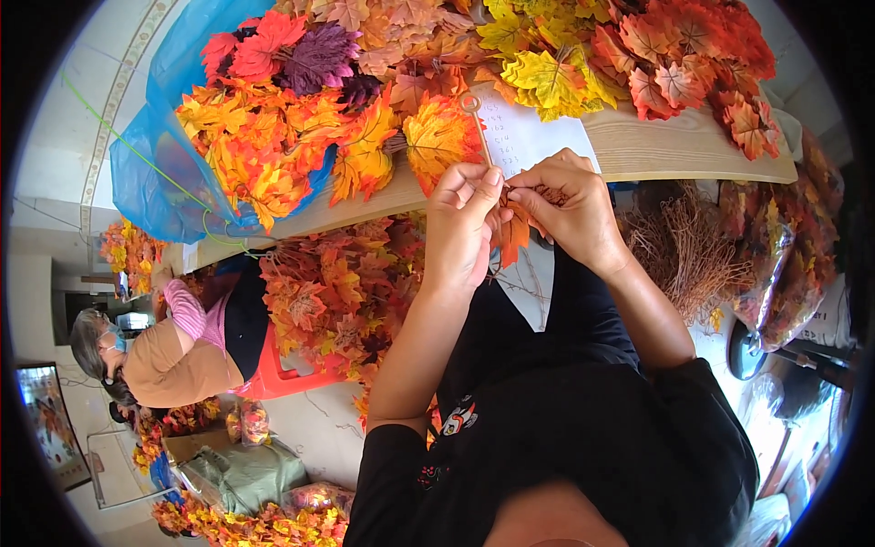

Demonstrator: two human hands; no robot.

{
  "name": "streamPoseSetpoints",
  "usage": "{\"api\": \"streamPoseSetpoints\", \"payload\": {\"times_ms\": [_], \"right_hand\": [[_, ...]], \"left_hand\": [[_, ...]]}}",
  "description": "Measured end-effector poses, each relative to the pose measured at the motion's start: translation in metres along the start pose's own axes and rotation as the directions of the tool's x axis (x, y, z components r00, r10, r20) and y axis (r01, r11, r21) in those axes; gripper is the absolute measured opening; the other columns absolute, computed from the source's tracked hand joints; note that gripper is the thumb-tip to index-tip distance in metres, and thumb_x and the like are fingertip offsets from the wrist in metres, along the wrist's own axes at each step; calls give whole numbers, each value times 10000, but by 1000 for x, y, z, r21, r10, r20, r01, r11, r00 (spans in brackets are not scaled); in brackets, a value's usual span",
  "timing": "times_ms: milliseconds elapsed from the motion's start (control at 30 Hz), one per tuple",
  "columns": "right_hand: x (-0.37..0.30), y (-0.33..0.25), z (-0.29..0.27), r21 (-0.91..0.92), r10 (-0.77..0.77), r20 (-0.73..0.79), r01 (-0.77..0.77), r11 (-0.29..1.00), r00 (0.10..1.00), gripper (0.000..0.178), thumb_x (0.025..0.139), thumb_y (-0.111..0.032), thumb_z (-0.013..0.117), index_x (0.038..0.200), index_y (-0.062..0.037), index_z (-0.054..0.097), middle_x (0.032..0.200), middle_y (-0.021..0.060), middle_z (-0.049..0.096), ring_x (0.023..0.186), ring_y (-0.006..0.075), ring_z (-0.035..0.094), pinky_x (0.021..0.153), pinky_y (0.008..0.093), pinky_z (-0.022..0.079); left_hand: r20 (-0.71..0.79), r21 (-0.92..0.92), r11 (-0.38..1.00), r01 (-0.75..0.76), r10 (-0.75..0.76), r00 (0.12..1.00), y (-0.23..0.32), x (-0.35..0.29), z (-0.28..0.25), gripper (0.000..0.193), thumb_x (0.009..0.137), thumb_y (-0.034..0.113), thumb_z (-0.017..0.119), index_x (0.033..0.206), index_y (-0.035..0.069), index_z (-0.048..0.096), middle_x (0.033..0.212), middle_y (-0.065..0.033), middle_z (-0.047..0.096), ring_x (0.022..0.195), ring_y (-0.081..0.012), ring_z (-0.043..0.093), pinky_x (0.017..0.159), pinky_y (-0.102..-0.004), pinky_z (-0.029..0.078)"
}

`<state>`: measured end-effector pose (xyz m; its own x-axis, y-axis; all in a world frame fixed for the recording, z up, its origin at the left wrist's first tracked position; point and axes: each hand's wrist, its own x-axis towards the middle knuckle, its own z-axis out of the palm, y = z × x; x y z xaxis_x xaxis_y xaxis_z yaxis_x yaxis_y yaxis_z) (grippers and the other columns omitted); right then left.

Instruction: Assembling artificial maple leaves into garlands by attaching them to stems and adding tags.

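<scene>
At the table's near edge my left hand (460, 219) is closed, thumb against fingers, on a thin brown vine. The vine's end forms a small ring (470, 103) that stands above the fingertips, over the tabletop. Close beside it, my right hand (579, 211) is closed on a gathered brown vine bundle (553, 193), its fingertips meeting those of the left. An orange artificial maple leaf (513, 239) hangs beneath the fingers, between both hands. Just beyond them lies a white paper sheet (556, 132) with handwriting. The exact point where the fingers pinch is partly hidden.
Piles of orange-yellow leaves (251, 150), yellow leaves (547, 77) and red leaves (684, 46) cover the wooden table (656, 150). A blue plastic bag (150, 173) hangs over its left end. Brown vines (688, 246) lie at right. A co-worker (178, 360) sits left on a red stool (287, 376).
</scene>
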<state>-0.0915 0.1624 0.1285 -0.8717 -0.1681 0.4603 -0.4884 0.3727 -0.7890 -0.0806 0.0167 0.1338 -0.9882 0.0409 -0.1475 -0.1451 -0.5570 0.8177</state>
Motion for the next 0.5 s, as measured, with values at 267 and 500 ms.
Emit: {"api": "streamPoseSetpoints", "payload": {"times_ms": [267,500], "right_hand": [[0,-1,-3,-19,31,22,-30,999,999,98,713,-124,696,807,-95,693,629,17,590,670,174,495,742,296,359],[1,0,-1,2,37,36,-37,999,999,98,714,-115,691,807,-84,691,617,25,582,667,177,495,736,300,364]], "left_hand": [[42,29,999,-36,34,999,-5,3,-2,68,864,88,585,855,49,529,810,-6,544,718,-77,505,624,-233,435],[36,34,998,-45,44,998,-7,6,-5,74,861,76,585,835,37,527,785,-18,557,675,-81,513,606,-223,436]]}}
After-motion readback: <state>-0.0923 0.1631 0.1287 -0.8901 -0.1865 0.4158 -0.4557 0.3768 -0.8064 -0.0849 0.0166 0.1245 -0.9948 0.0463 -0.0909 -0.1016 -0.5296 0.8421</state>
